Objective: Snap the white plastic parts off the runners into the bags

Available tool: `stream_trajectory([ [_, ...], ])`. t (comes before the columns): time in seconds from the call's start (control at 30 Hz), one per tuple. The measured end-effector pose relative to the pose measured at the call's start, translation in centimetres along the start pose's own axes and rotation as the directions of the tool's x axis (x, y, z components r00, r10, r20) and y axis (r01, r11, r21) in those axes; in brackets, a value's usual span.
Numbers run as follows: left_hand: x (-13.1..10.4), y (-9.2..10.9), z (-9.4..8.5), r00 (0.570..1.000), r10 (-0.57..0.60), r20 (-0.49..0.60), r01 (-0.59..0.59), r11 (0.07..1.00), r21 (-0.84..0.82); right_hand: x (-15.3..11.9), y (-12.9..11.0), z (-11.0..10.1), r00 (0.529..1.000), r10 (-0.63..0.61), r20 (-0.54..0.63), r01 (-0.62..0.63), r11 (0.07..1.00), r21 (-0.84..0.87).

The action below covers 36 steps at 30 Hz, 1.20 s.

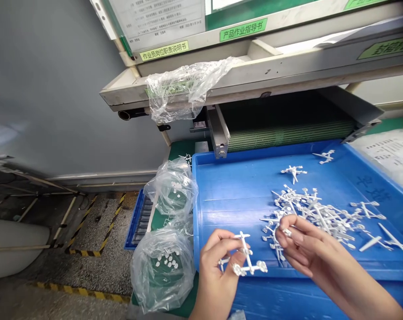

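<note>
My left hand (221, 262) pinches a white branched plastic part (246, 253) with round ends, over the near left edge of a blue tray (234, 195). To its right, my right hand (308, 244) holds a small white piece (287, 232) between thumb and fingertips. The two hands are apart. Behind and beside my right hand lies a heap of white plastic parts (317, 213) in the tray. A few separate ones, such as a branched part (293, 171), lie farther back.
Two clear plastic bags (173, 189) with small white pieces stand left of the tray. A green conveyor belt (288, 138) ends at the tray's back edge. Above it runs a shelf (241, 80) with plastic film (188, 86) hanging over. At right lies a printed bag (391, 151).
</note>
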<state>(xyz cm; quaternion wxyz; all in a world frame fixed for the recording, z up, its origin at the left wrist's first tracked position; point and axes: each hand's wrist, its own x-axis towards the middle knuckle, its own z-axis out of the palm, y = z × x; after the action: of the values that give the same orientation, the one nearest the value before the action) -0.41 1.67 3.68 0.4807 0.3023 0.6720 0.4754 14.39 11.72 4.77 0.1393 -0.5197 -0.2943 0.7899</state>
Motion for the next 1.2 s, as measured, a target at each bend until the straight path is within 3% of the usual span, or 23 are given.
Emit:
stream_trajectory([
  [0.17,-0.2,-0.3,-0.1,0.999,0.008,-0.041,-0.01,0.999,-0.036,0.5,1.0,-0.1,0.986,0.163,0.026,-0.162,0.987,-0.011],
  [0.3,-0.4,-0.5,-0.1,0.999,-0.005,-0.044,0.004,1.0,-0.022,0.5,1.4,-0.1,0.973,0.212,0.089,-0.211,0.977,-0.028],
  [0.43,-0.4,-0.4,-0.1,0.998,-0.015,-0.054,0.015,1.0,-0.001,0.5,1.5,-0.2,0.965,0.222,0.142,-0.222,0.975,-0.015],
  [0.73,-0.3,0.0,0.1,0.99,-0.012,-0.143,0.01,1.0,-0.015,0.3,2.0,-0.1,0.968,0.204,0.147,-0.194,0.978,-0.081],
  [0.87,-0.4,-0.1,0.0,0.994,0.009,-0.107,-0.011,1.0,-0.017,0.5,2.2,-0.3,0.963,0.207,0.173,-0.196,0.977,-0.079],
  [1.03,-0.6,-0.3,0.1,0.987,0.024,-0.16,-0.033,0.998,-0.057,0.5,2.1,-0.3,0.961,0.198,0.193,-0.184,0.979,-0.086],
  [1.2,-0.6,-0.5,0.1,0.988,0.048,-0.144,-0.056,0.997,-0.052,0.5,2.1,-0.4,0.963,0.194,0.186,-0.176,0.978,-0.108],
])
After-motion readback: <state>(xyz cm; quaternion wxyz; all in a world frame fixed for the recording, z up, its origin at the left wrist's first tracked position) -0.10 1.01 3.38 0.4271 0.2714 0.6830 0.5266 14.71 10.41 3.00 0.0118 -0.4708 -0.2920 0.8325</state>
